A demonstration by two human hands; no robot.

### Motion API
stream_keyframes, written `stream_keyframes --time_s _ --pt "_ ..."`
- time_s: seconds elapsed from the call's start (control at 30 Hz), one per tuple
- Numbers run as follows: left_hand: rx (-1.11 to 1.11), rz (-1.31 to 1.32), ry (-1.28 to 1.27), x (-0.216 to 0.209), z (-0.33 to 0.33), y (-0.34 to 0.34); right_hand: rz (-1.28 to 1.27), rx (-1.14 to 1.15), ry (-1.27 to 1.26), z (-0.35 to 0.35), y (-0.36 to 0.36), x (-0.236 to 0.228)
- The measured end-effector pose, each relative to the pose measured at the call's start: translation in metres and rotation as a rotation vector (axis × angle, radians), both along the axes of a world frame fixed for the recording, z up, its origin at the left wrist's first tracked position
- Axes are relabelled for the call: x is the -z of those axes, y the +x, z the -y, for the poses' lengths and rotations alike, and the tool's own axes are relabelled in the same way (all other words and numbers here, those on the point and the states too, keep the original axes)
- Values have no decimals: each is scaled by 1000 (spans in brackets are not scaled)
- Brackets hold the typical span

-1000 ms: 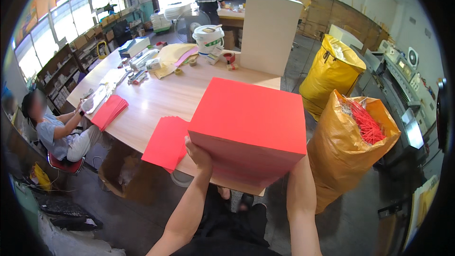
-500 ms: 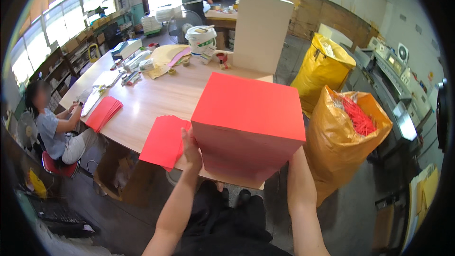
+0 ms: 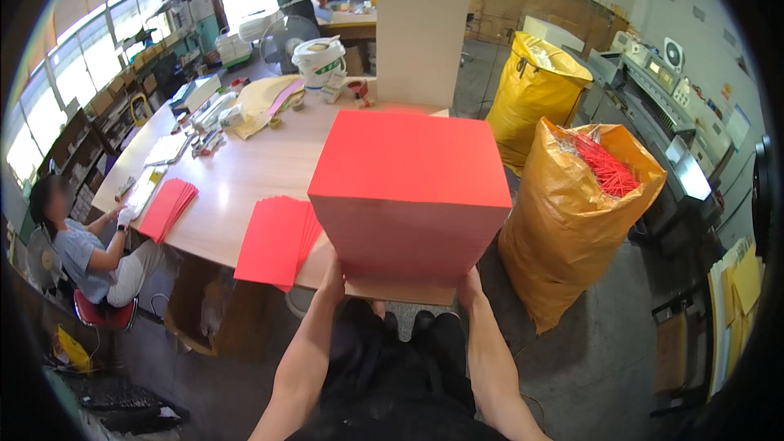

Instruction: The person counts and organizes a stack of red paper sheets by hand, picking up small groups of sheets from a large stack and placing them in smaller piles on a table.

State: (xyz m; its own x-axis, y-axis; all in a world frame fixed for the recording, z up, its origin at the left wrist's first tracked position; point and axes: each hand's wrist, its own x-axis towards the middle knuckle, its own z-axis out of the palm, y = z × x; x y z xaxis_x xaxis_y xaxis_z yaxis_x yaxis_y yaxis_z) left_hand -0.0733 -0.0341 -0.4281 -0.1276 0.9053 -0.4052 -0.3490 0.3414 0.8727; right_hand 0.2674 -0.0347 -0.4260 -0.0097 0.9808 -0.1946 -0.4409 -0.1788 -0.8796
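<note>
A tall, squared stack of red paper sheets [image 3: 408, 163] stands upright at the near corner of the light wooden table [image 3: 245, 171]. My left hand [image 3: 334, 276] grips its lower left side. On the lower right side, my right hand [image 3: 469, 287] holds it the same way. The fingertips of both hands are mostly hidden by the stack. Just left of it lies a fanned pile of red sheets [image 3: 273, 237], which overhangs the table edge a little.
Another fanned red pile [image 3: 168, 209] lies near a seated person [image 3: 86, 245] at the left. A white bucket [image 3: 318, 61] and a tall pale stack [image 3: 420, 41] stand farther back. Right of the table are an orange sack [image 3: 572, 220] and a yellow sack [image 3: 531, 90].
Both hands have slid down to the lower sides of the red stack. My left hand was higher on its side before. The view has shifted slightly.
</note>
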Motion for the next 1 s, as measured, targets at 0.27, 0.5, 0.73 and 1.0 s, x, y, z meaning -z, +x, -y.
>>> stream_keyframes --time_s 0.27,0.5,0.73,1.0 --pt "129 35 -55 -17 37 -5 -49 4 -31 16 18 32" --pt "-236 -509 790 -232 23 -74 316 430 140 45 47 -125" --pt "499 -991 1318 -384 -5 66 953 381 469 68 36 -293" --pt "635 -1065 1190 -348 -23 84 1452 134 479 63 34 -325"
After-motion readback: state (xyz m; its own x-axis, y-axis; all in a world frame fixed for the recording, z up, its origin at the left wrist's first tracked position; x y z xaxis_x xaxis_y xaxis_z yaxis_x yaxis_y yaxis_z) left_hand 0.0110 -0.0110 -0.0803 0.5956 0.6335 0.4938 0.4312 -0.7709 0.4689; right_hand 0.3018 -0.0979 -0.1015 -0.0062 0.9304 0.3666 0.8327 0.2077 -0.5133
